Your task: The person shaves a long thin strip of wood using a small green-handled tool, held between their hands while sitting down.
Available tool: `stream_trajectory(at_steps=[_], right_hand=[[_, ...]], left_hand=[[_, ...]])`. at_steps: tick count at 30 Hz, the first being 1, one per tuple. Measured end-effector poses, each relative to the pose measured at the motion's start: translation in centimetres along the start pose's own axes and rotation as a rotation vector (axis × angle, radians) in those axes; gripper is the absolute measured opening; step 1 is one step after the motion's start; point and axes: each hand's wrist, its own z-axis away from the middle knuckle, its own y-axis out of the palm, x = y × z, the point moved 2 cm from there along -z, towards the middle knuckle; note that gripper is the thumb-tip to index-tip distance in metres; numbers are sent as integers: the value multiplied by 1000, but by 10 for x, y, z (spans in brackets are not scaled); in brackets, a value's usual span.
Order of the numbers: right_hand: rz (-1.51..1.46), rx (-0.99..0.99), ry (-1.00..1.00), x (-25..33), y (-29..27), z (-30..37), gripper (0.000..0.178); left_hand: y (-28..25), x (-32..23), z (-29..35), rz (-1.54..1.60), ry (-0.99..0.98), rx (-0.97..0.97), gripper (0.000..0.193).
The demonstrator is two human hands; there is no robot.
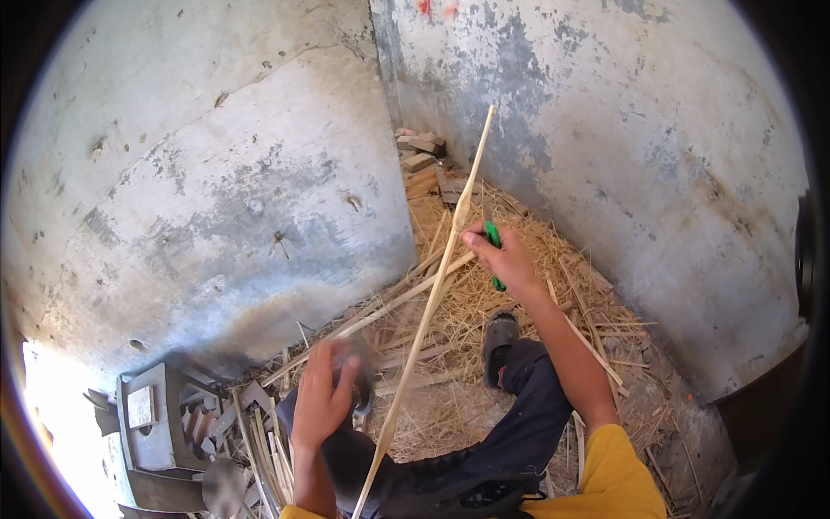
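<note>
A long, pale bamboo or wood strip (430, 303) slants across the middle, from near my lap up toward the wall corner, with a thicker knot in its upper part. My right hand (506, 258) is closed around a green-handled tool (492, 233), which looks like a knife; its blade hardly shows. The thumb and fingertips of that hand lie against the strip just below the knot. Apart from the strip, above my left knee, my left hand (322, 396) has its fingers stretched out and holds nothing visible. The strip's lower end reaches the picture's bottom edge.
Straw-like shavings (536, 259) cover the floor between two worn, peeling walls (259, 173). Loose strips (398, 298) lie around my feet. Bricks (421, 147) are piled in the corner. A grey metal frame or box (156, 415) stands at the lower left.
</note>
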Motion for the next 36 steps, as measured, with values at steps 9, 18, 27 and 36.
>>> stream_trajectory(at_steps=[9,18,27,36], right_hand=[[129,248,-79,5,43,20,18],[154,465,94,16,43,41,28],[163,563,-19,30,56,49,34],[-55,270,152,20,47,41,27]], left_hand=[[68,-21,-100,591,-18,234,36],[83,2,-89,400,-8,-116,26],[83,-15,-93,276,-83,-187,32],[85,-18,-91,483,-173,-198,31]])
